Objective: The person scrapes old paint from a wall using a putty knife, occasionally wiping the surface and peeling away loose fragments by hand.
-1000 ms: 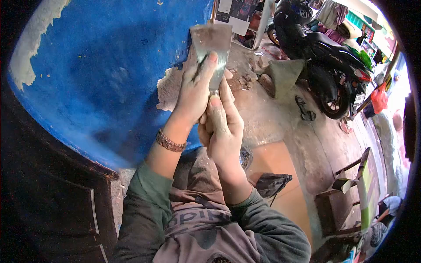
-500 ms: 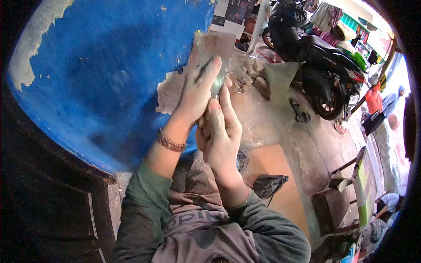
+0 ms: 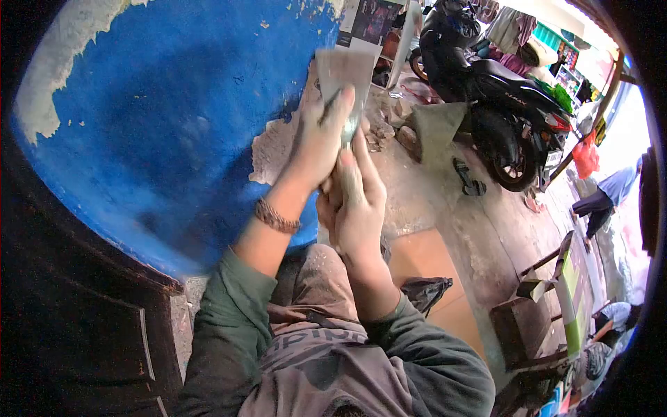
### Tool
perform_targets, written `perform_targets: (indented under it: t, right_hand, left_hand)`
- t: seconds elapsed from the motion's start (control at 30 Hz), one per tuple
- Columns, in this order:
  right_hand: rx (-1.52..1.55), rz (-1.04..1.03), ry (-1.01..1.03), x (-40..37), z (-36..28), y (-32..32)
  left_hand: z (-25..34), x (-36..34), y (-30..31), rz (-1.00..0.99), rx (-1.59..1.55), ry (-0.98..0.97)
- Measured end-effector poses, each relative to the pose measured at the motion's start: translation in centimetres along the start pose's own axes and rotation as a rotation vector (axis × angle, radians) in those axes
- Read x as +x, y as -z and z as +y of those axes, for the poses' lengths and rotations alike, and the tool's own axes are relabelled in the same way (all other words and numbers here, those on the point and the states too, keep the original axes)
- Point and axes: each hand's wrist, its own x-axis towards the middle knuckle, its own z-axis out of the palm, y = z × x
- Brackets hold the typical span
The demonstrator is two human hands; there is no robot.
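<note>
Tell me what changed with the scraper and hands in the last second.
The wide grey metal scraper has edged slightly right along the blue wall and is now blurred; the left hand, flat on its blade, and the right hand, closed round its handle, went with it. A person in a blue top has come into view at far right. Grips, peeled patch and black motorbike unchanged.

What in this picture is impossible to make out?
1. The scraper is motion-blurred in the head view; where its edge meets the wall is unclear.
2. Its handle is hidden inside the right hand.
3. Its lower blade is covered by the left hand.
4. The person at far right is small and partly cut off by the dark lens rim.
</note>
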Motion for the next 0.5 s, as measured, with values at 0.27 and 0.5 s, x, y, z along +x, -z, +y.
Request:
perform_targets:
  t: [0.27,0.5]
  right_hand:
    - [0.083,0.025,-0.167,-1.8,-0.5,0.9]
    - [-0.007,0.018,-0.067,-1.2,-0.2,0.3]
  left_hand:
    - [-0.9,-1.6,0.0,0.029,0.017,0.122]
    - [-0.5,-0.9,-0.2,0.046,0.0,0.024]
